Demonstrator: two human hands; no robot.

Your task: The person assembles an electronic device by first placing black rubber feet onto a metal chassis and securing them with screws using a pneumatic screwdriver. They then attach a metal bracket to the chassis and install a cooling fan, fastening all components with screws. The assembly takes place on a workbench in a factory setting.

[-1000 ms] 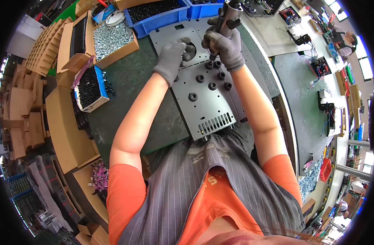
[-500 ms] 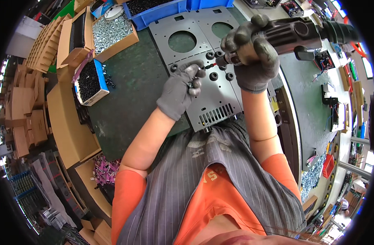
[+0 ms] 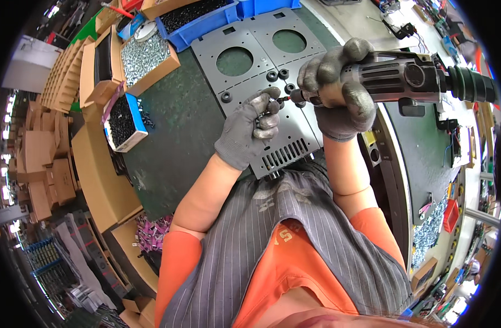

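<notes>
Lying flat on the dark green bench mat (image 3: 174, 136), the grey metal plate (image 3: 294, 150) is taken as the landmark: it is a flat sheet with rows of ventilation slots along its near edge, small drilled holes, and two large round cut-outs on its far half. Over the near part of the plate, the left hand (image 3: 249, 131), in a grey glove, is curled narrow, its fingertips pinched around something small at the tip of the tool; what is pinched is too small to be told. Just right of it, above the plate's right edge, the right hand (image 3: 338, 90), also gloved, is wrapped tightly around the barrel of a power screwdriver (image 3: 403, 79), which is held nearly level with its bit pointed left towards the left fingertips. Several black rubber grommets (image 3: 277, 75) are seated in holes near the plate's middle, partly hidden by the two hands. To the left of the plate, a small box of black screws (image 3: 122, 123) is seen. Beyond the plate's far left corner, a cardboard box of silver screws (image 3: 144, 57) is set, and past the far edge a blue bin (image 3: 206, 24) of dark parts is placed.
</notes>
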